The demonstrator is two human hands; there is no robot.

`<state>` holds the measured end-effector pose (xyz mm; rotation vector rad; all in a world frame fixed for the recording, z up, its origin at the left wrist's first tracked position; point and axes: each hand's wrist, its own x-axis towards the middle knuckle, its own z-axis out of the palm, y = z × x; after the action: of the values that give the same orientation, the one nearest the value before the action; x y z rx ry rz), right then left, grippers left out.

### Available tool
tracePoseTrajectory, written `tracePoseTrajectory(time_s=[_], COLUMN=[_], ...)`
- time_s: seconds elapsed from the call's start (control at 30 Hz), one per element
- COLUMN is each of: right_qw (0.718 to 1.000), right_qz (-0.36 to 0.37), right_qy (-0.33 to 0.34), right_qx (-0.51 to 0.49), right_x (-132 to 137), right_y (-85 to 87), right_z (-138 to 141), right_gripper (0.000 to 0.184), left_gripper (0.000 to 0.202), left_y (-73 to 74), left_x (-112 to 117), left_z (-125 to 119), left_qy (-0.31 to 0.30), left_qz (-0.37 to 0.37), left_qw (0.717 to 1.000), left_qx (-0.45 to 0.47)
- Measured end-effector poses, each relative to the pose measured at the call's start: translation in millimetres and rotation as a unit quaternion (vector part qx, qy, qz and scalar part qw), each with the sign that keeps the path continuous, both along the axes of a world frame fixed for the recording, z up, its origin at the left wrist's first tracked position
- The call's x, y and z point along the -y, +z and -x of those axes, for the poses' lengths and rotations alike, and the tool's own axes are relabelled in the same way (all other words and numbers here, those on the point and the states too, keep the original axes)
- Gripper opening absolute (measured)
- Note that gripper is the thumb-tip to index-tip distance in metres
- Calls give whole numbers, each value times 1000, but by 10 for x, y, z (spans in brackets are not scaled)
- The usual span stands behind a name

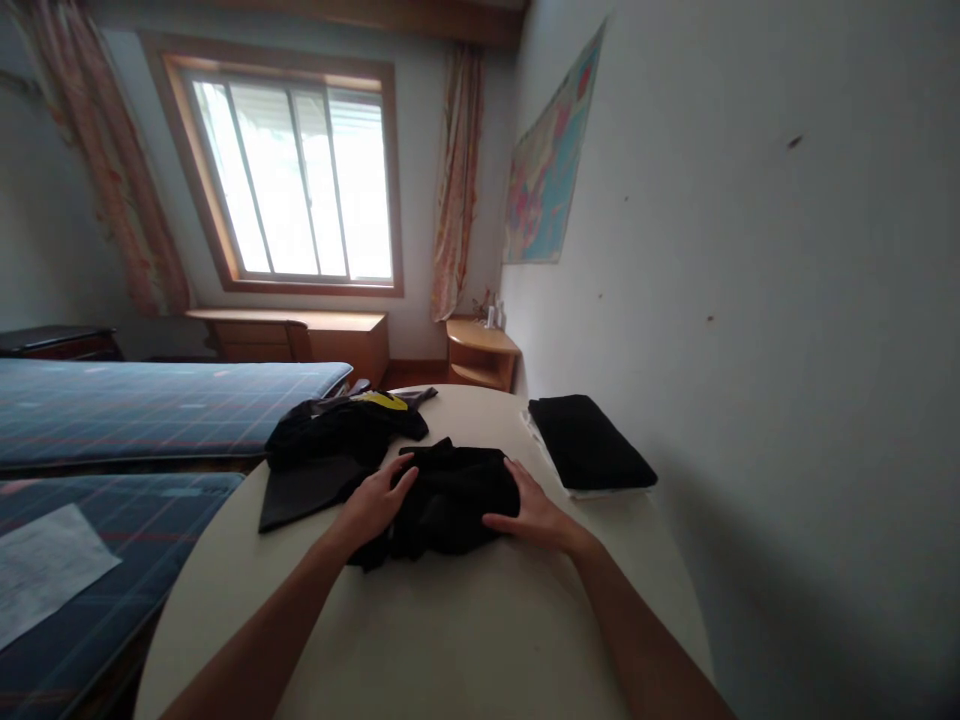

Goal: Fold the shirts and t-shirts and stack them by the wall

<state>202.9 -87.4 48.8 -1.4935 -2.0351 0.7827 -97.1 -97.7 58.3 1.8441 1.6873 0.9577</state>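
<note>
Crumpled cloth at six o'clock is looking matt; counter beneath is looking smooth; sheet at eight is looking papery.

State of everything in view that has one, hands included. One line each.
Black cloth: crumpled, on the table between the hands.
Left hand: open, fingers on the cloth's left side.
Right hand: open, fingers at its right edge.
Clothes pile: loose, unfolded.
Cloth stack: folded, black over white.
Window: glare, can't tell if shut.
Curtains: drawn aside.
Map: up on the wall.
</note>
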Motion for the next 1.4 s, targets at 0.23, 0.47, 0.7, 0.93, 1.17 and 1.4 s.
tracePoseTrajectory(time_s=[0.23, 0.47, 0.7, 0.93, 1.17, 1.4], right_qw=[996, 985, 964, 965, 937, 920], right_qz=[-60, -125, -170, -111, -220, -223], right_qy=[36, -108, -183, -218, -266, -278], right_qx=[47, -48, -91, 98, 58, -164], right_x=[26, -121, -176, -77, -63, -75], right_y=[-32, 123, 88, 97, 266, 324], right_z=[8, -222, -243, -164, -245, -283], right_gripper=[55, 40, 37, 30, 46, 53], left_gripper=[63, 37, 34, 93, 56, 56], left_y=[-94, 128, 155, -87, -81, 76], left_x=[12, 2, -215, -191, -179, -256], left_z=[-5, 113, 488, 363, 324, 619], left_qy=[-23, -46, 241, 159, 88, 227], left_qz=[51, 103, -99, -97, -49, -85], left_qw=[997, 990, 953, 982, 994, 969], left_qx=[-47, 85, 158, 29, -41, 53])
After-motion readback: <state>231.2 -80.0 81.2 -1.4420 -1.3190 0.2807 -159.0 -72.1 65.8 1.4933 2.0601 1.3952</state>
